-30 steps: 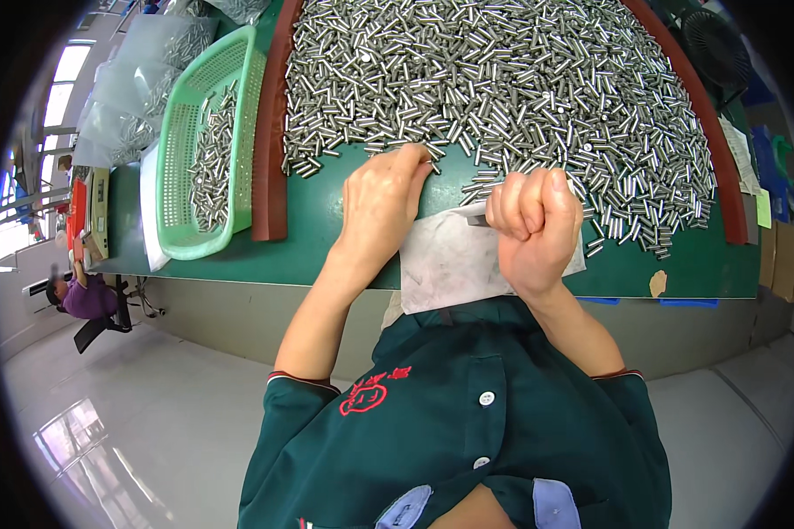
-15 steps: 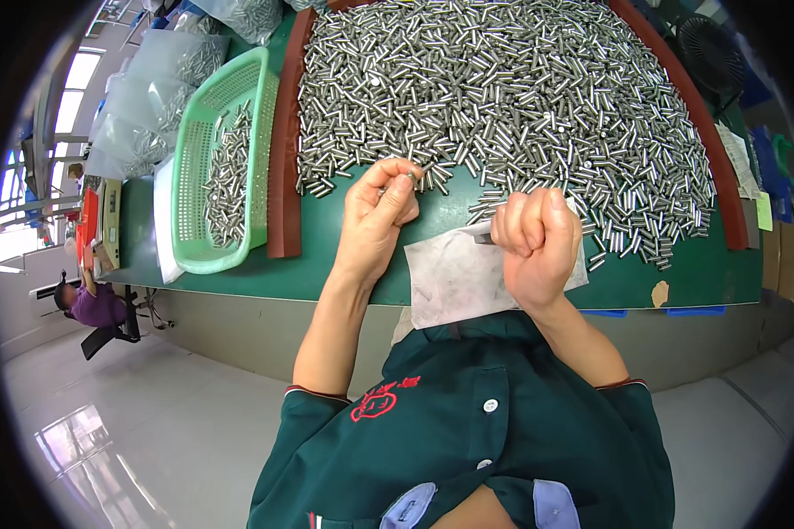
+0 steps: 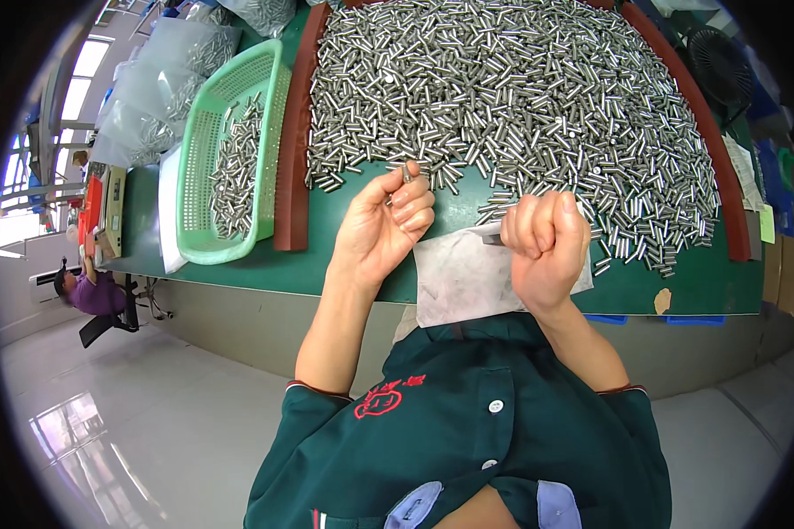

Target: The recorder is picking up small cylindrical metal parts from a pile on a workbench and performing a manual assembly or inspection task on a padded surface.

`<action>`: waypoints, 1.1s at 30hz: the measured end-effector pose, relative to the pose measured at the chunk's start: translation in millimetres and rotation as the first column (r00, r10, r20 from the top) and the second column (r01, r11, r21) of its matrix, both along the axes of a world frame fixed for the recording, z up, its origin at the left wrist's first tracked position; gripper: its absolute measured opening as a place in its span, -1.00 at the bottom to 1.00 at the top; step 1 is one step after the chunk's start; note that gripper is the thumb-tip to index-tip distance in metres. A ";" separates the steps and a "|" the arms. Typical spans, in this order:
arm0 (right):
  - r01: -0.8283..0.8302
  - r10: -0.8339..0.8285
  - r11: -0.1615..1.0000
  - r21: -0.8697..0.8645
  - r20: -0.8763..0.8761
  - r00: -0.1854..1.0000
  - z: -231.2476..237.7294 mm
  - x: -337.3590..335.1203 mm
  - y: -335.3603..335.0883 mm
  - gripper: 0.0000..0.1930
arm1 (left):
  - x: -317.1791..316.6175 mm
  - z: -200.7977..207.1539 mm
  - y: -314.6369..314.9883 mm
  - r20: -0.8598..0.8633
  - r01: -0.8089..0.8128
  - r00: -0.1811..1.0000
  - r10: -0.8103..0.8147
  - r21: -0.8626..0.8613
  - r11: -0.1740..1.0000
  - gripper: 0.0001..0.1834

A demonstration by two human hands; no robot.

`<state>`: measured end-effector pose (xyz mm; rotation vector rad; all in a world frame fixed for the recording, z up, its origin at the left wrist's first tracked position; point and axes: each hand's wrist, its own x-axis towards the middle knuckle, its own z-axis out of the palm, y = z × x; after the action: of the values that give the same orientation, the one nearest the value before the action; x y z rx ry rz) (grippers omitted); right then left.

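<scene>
My left hand (image 3: pixel 384 220) is raised over the table's front part, pinching a small metal pin (image 3: pixel 407 175) between thumb and forefinger. My right hand (image 3: pixel 549 242) is closed around a dark, flat-ended tool (image 3: pixel 491 238) whose tip sticks out on its left side; its kind is hidden by the fingers. Under the right hand lies a stained whitish cloth (image 3: pixel 454 286), hanging over the table's front edge. Just beyond both hands spreads a wide heap of short shiny metal pins (image 3: pixel 503 88).
Reddish-brown strips (image 3: pixel 293 176) border the heap. On the left stands a green plastic basket (image 3: pixel 188 176) partly filled with pins, beside clear bags of pins (image 3: pixel 163 79). A black fan (image 3: pixel 719 66) is at the far right. Another person (image 3: pixel 97 291) sits at far left.
My left hand has turned, its palm and curled fingers showing more, with the pin now upright at the fingertips. The right hand has barely moved. The view has shifted slightly.
</scene>
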<state>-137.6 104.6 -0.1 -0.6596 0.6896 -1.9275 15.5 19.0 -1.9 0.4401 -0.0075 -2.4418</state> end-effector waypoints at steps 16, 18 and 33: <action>0.008 -0.009 1.000 0.015 0.014 1.000 -0.3 -1.4 0.8 -0.61 | -35.9 -1.2 14.2 0.273 0.878 0.077 0.959 -0.473 0.064 -0.75; -0.010 0.010 1.000 0.005 0.034 0.999 -1.2 -1.5 1.0 -0.60 | -36.7 -3.6 14.2 0.295 0.901 0.025 0.955 -0.421 0.106 -0.78; 0.003 -0.004 0.999 0.038 0.029 1.000 0.6 -2.2 2.0 -0.59 | -17.4 -4.9 9.6 0.536 0.274 0.837 0.105 -0.577 0.769 -0.91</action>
<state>-139.8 106.6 0.5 -0.6065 0.7081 -1.9185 -1.8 28.6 -6.8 0.8034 -1.0996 -2.1277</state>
